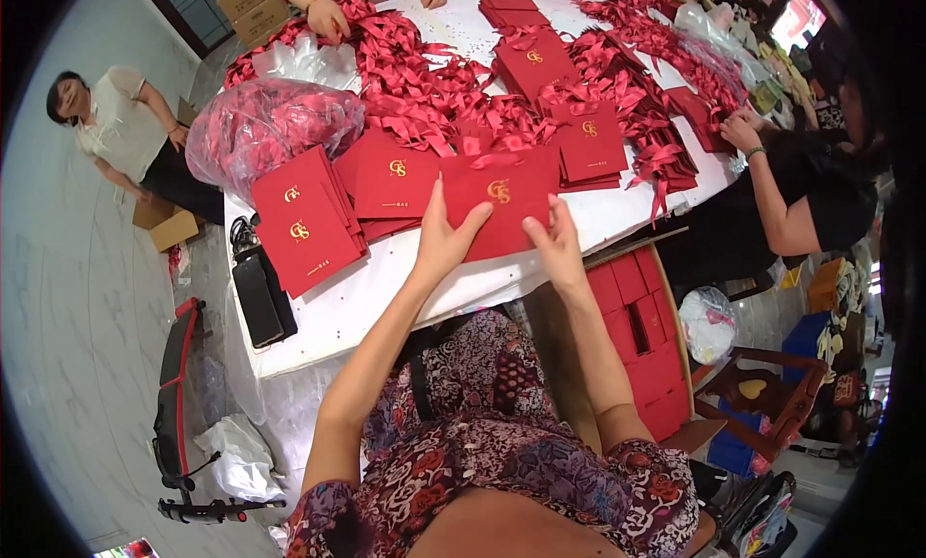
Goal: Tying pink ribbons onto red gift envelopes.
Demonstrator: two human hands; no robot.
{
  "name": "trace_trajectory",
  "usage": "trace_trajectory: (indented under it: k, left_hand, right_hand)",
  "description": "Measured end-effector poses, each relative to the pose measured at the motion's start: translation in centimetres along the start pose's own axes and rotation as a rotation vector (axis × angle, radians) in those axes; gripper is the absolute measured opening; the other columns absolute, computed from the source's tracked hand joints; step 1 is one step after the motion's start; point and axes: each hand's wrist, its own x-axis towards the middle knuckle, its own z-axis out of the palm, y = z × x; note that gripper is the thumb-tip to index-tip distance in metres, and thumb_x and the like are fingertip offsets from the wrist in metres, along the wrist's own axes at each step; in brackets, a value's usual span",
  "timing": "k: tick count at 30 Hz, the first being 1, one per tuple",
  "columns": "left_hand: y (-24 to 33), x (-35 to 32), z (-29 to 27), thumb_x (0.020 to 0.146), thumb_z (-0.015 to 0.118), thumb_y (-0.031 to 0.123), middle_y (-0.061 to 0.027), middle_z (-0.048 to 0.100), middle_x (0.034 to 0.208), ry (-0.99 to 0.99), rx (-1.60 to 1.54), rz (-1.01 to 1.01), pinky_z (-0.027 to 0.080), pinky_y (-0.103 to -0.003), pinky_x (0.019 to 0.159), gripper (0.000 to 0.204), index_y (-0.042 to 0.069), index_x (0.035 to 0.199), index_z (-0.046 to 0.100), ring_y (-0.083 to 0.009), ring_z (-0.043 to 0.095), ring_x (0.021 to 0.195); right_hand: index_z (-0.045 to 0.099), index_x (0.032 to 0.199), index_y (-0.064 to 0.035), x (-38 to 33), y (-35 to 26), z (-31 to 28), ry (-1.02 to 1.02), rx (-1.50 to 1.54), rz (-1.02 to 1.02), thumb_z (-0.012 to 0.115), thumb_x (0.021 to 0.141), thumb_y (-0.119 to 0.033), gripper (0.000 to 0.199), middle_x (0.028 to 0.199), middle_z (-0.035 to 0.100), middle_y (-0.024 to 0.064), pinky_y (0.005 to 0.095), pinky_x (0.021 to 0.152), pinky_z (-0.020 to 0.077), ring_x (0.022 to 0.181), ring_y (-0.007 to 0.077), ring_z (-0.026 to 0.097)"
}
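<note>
Between my two hands I hold a red gift bag (502, 225) with a gold emblem, lifted over the near edge of the white table (386, 286). My left hand (449, 232) grips its left side, thumb across the front. On the right side, my right hand (558, 240) pinches the edge with its thumb in front. A red ribbon shows along the bag's top. Close to my left hand lie a stack of red bags (391, 177) and another fanned stack (309, 225). Beyond the held bag spreads a heap of red ribbons (415, 95).
A clear plastic bag of red ribbon (275, 138) and a black phone (258, 302) lie at the table's left. Under its right edge stands a carton of red boxes or bags (637, 317). A co-worker's hands (743, 129) work at the right; another person (130, 124) stands at the left.
</note>
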Motion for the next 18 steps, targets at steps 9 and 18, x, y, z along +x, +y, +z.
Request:
trace_trajectory:
  k: [9,18]
  left_hand:
    - [-8.2,4.6,-0.4,0.098,0.062,0.036,-0.0165,0.066,0.112,0.137,0.247,-0.296,0.048,-0.033,0.095,0.053,-0.006,0.129,0.052,-0.0224,0.062,0.108]
    - [-7.5,10.7,0.5,0.097,0.065,0.029,-0.0250,0.058,0.134,-0.051,-0.120,-0.346,0.045,-0.035,0.102,0.071,-0.009,0.148,0.035,-0.0278,0.059,0.122]
  right_hand:
    - [0.045,0.130,0.0017,3.7,1.3,-4.0,0.248,-0.257,-0.286,0.063,0.095,-0.004,0.040,0.120,0.060,0.0132,0.0302,0.098,0.0466,0.112,0.0170,0.058]
    - [0.050,0.125,0.0024,4.5,4.6,-3.6,0.382,-0.774,-0.246,0.072,0.089,-0.019,0.047,0.114,0.060,0.0224,0.0433,0.096,0.0460,0.107,0.0363,0.058]
